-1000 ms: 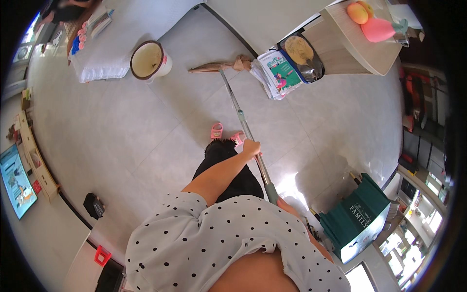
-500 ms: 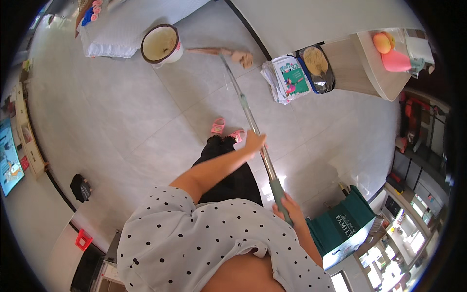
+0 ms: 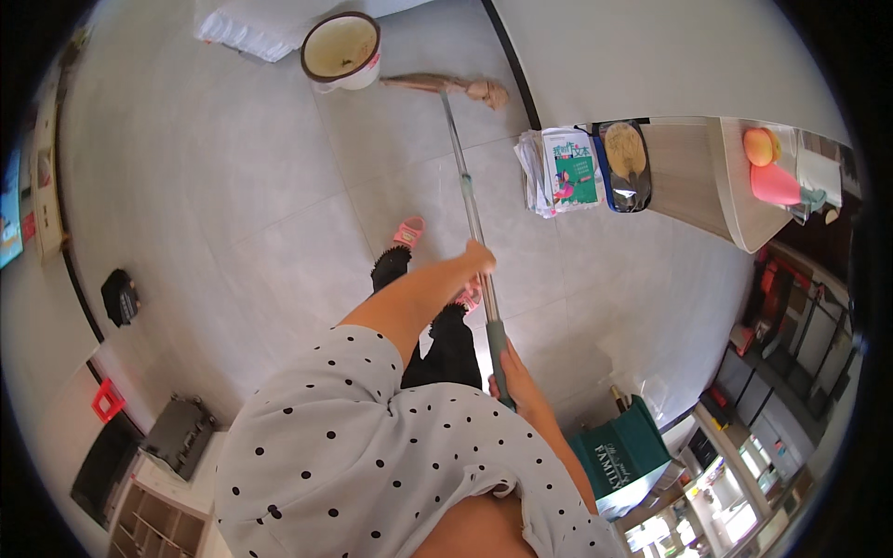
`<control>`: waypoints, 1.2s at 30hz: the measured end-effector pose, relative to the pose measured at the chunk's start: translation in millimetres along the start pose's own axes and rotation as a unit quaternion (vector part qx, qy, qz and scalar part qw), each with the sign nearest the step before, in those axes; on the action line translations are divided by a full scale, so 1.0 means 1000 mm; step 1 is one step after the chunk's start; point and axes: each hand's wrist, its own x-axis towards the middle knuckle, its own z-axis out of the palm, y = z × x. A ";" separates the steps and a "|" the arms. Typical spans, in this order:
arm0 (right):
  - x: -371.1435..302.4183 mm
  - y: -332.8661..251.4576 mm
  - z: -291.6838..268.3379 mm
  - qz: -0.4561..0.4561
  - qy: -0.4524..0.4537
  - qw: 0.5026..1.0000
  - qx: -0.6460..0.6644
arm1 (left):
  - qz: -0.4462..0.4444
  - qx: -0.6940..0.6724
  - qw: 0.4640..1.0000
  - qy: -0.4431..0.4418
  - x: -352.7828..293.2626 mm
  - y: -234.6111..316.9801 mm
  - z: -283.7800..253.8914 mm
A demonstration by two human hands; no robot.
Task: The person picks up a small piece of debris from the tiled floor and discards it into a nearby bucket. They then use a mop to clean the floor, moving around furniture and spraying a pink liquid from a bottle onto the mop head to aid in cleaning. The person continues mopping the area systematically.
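A mop (image 3: 473, 209) with a long metal pole slants away from me across the floor. Its wide head (image 3: 428, 85), wrapped in brown cloth that bunches at the right end, lies on the tiles at the far side. My left hand (image 3: 478, 259) is closed round the middle of the pole. Lower down, my right hand (image 3: 521, 383) grips the grey-green handle sleeve (image 3: 497, 349), its fingers partly hidden by the sleeve. A cream bucket (image 3: 340, 48) with a dark rim stands just left of the mop head, a little debris inside it.
Books and papers (image 3: 567, 172) stand beside a dark bag (image 3: 631, 177) against the cabinet (image 3: 698, 163) on the right. A green box (image 3: 619, 446) is near my right arm. A small black object (image 3: 120, 297) lies left, and my pink sandals (image 3: 406, 232) are apart.
My feet have moved apart in a step and the view has shifted. Both hands keep their hold on the mop, whose pole now stands steeper in view.
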 end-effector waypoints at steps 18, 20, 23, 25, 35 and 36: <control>-0.199 0.124 -0.213 0.000 0.021 0.904 -0.428 | 0.112 -0.645 0.750 -0.095 0.001 -0.019 0.359; -0.206 0.105 -0.215 -0.019 -0.010 0.883 -0.469 | 0.099 -0.680 0.718 -0.111 -0.029 -0.016 0.355; -0.205 0.063 -0.198 -0.072 -0.084 0.838 -0.534 | 0.149 -0.786 0.595 -0.084 -0.075 -0.031 0.337; -0.194 0.030 -0.155 -0.047 -0.110 0.809 -0.576 | 0.190 -0.799 0.568 -0.053 -0.087 -0.061 0.317; -0.004 0.012 0.178 0.039 -0.349 0.692 -0.631 | 0.295 -0.875 0.224 0.311 -0.130 -0.341 0.217; 0.023 0.030 0.207 0.037 -0.391 0.688 -0.611 | 0.284 -0.885 0.183 0.320 -0.139 -0.366 0.205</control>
